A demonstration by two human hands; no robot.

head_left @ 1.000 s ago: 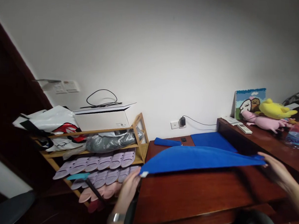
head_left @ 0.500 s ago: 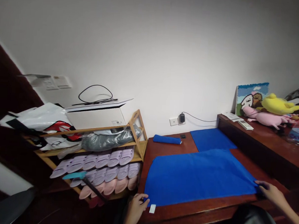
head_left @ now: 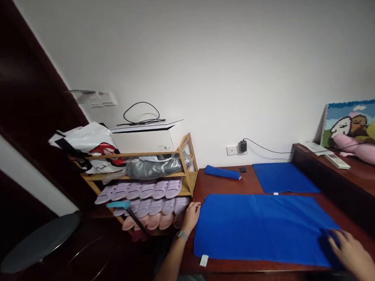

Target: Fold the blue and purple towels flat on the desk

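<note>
A blue towel [head_left: 261, 230] lies spread on the reddish-brown desk, a white tag at its near left corner and faint creases toward its right. Just off the towel's left edge is my left hand [head_left: 190, 218], its fingers loosely bent with nothing seen in them. My right hand [head_left: 349, 249] rests over the towel's right end, fingers apart and reaching onto the cloth. Farther back, a second blue towel [head_left: 283, 178] is laid flat with a small white tag. A rolled or folded blue cloth [head_left: 222, 172] sits at the desk's back left.
Left of the desk stands a wooden rack [head_left: 190, 184] with lilac and pink slippers [head_left: 148, 190], a white box [head_left: 144, 142] and bags. A raised ledge on the right bears a remote [head_left: 337, 160] and a pink plush toy [head_left: 361, 149]. A black plug [head_left: 243, 146] is in the wall.
My left hand has let go of the towel's near left corner and moved away along its left edge. The right hand has opened onto the cloth, which lies flatter. The view has swung left.
</note>
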